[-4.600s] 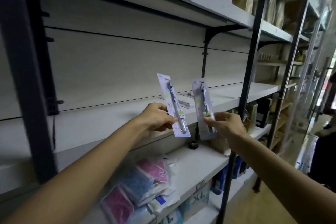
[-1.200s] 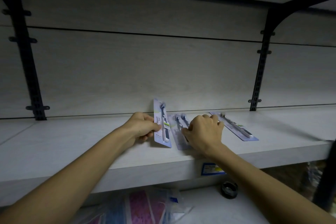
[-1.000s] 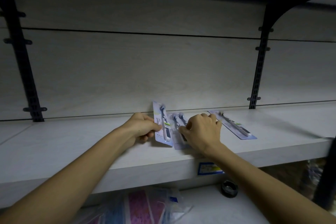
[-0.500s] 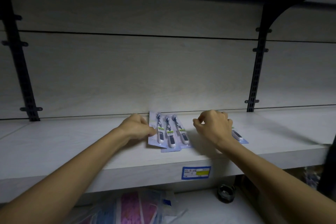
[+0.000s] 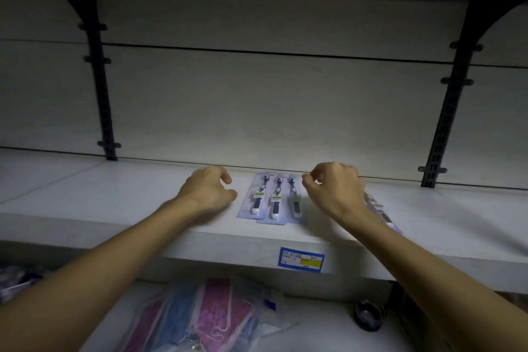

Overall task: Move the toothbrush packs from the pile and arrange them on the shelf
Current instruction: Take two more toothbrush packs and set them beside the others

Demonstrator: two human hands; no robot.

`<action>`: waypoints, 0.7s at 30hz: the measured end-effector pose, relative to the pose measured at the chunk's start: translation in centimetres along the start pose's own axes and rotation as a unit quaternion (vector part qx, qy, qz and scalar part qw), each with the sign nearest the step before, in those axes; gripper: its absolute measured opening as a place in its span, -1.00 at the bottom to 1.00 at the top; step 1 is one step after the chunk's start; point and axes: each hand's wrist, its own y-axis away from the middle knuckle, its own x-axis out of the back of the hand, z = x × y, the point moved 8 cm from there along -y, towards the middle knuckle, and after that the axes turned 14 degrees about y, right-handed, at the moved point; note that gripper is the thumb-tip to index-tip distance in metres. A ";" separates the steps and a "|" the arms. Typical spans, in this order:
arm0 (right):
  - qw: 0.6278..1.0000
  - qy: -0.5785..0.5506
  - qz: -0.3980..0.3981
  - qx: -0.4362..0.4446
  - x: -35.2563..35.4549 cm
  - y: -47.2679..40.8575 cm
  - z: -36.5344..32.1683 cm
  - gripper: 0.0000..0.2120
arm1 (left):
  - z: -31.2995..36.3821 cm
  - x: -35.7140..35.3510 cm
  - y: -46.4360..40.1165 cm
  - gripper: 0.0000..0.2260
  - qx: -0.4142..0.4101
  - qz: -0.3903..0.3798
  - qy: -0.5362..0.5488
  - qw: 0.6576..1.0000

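Toothbrush packs are lying overlapped while we're hovering left hand at nine, right hand at three, fingers loosely curled, pinching nothing; squaring them seems next.

Dim light falls on a pale wood-grain back panel crossed by dark seams, framed by two black slotted uprights with curved brackets — another board overhead (a blue-and-yellow price label sits below).

Pale blues on a white shelf

Lavender-blue toothbrush packs, blue-and-yellow price label, black brackets, pink and blue bags below.
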 end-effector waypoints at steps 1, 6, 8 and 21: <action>1.000 -0.009 0.006 0.015 0.0 0.1 -0.8 -0.73 | 0.1 0.5 0.5 -0.76 -0.008 0.009 -0.017 1.000; 0.995 -0.065 0.002 0.076 0.0 1.1 -6.0 -0.77 | 0.4 3.7 3.4 -0.71 -0.048 0.049 -0.101 0.993; 0.992 -0.077 -0.002 0.097 0.0 1.8 -8.2 -0.77 | 0.0 5.2 4.5 -0.70 -0.052 0.059 -0.113 0.990; 0.980 -0.082 0.015 0.180 2.2 7.8 -24.3 -0.76 | -6.8 18.5 11.5 -0.65 -0.084 0.105 -0.204 0.970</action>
